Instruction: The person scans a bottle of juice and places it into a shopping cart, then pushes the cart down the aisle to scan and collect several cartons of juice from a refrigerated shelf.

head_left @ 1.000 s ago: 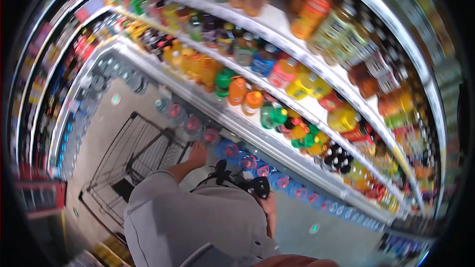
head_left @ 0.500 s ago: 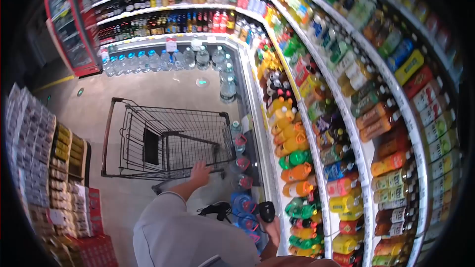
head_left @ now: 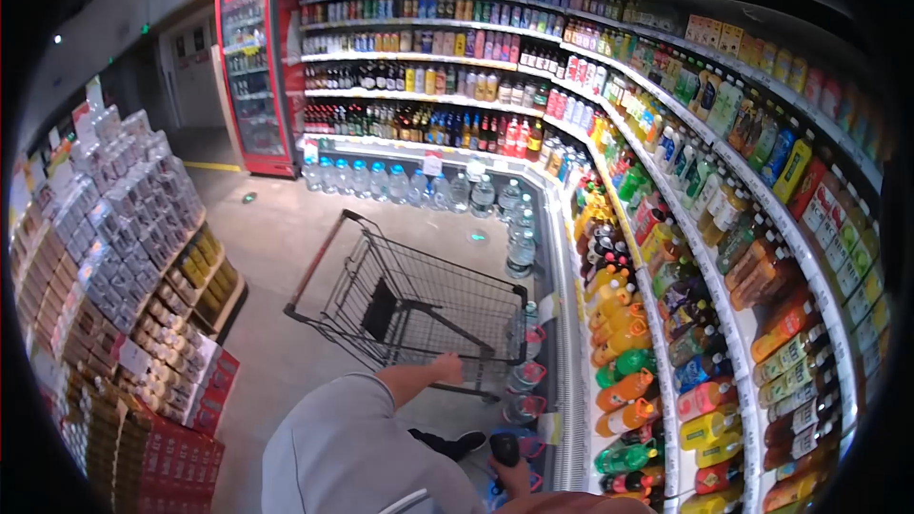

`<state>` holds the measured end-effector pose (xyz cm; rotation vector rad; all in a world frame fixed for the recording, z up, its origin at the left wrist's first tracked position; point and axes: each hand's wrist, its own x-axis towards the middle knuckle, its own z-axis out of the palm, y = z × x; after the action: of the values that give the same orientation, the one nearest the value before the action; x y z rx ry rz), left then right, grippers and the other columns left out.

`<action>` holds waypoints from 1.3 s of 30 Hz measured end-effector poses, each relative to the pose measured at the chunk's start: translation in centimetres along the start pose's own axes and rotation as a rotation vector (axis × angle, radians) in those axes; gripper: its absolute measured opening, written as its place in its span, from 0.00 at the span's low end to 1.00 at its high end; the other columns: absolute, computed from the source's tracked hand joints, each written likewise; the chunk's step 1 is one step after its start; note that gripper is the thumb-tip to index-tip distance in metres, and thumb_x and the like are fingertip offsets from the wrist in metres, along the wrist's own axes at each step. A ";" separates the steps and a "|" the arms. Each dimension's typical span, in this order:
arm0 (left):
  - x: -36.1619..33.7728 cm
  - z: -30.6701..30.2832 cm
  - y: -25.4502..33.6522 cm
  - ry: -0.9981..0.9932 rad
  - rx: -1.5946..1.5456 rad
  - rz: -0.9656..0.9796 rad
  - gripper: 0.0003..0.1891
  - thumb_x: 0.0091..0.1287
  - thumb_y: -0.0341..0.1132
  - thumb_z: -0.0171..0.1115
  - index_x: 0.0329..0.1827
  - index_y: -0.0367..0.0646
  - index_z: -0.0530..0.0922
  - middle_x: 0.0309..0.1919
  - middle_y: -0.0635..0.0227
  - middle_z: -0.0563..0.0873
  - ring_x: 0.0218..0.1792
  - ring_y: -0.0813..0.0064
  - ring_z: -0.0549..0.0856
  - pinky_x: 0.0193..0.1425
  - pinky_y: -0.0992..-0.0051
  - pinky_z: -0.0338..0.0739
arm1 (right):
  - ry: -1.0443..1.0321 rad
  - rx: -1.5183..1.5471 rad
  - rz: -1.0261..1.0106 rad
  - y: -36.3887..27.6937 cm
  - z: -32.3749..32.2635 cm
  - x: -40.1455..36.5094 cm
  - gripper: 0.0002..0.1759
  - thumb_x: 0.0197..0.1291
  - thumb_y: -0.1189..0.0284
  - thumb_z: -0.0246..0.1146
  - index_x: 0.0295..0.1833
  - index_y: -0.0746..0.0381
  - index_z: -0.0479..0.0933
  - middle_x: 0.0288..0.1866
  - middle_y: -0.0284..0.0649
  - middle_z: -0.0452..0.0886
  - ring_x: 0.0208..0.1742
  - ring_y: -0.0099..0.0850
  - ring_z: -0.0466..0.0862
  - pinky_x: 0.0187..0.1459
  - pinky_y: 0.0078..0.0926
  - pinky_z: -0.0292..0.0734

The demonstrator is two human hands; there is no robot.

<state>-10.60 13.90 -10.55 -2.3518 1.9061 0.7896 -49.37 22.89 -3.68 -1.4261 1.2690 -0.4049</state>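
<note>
The left hand [head_left: 447,367] is closed around the near handle of the cart [head_left: 447,300]. This grip holds the cart in the aisle, just beside the drink shelves [head_left: 724,257] on the right. The right hand [head_left: 522,482], low and near, grasps a black device [head_left: 505,447], held upright beside the water bottles [head_left: 521,376].

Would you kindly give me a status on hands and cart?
Left hand on cart handle. Right hand shut on black device. Water bottles close beside cart.
</note>
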 end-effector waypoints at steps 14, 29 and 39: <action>-20.0 -17.6 -24.7 0.735 0.573 -0.448 0.29 0.61 0.42 0.66 0.67 0.47 0.78 0.76 0.50 0.68 0.79 0.47 0.63 0.81 0.37 0.50 | -0.149 0.095 -0.070 0.5 9.7 -2.9 0.25 0.47 0.57 0.84 0.46 0.61 0.88 0.38 0.35 0.90 0.36 0.25 0.86 0.39 0.33 0.81; -30.1 -11.4 -42.3 0.463 -0.089 -0.599 0.26 0.72 0.50 0.53 0.60 0.40 0.86 0.84 0.53 0.53 0.73 0.45 0.70 0.71 0.50 0.71 | 0.268 0.633 0.152 -6.4 29.9 -8.7 0.18 0.64 0.66 0.74 0.54 0.62 0.78 0.30 0.36 0.79 0.27 0.30 0.82 0.29 0.30 0.78; -36.5 -12.5 -42.8 0.405 0.058 -0.447 0.45 0.57 0.78 0.59 0.52 0.40 0.89 0.80 0.44 0.61 0.65 0.48 0.77 0.66 0.54 0.72 | 0.295 0.700 0.170 -6.9 40.2 -6.6 0.28 0.65 0.58 0.74 0.64 0.57 0.73 0.41 0.39 0.81 0.36 0.33 0.83 0.35 0.32 0.79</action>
<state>28.68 54.26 1.74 -2.9038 1.3677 0.2324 -15.97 46.86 -7.70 -0.6765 1.2897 -0.8668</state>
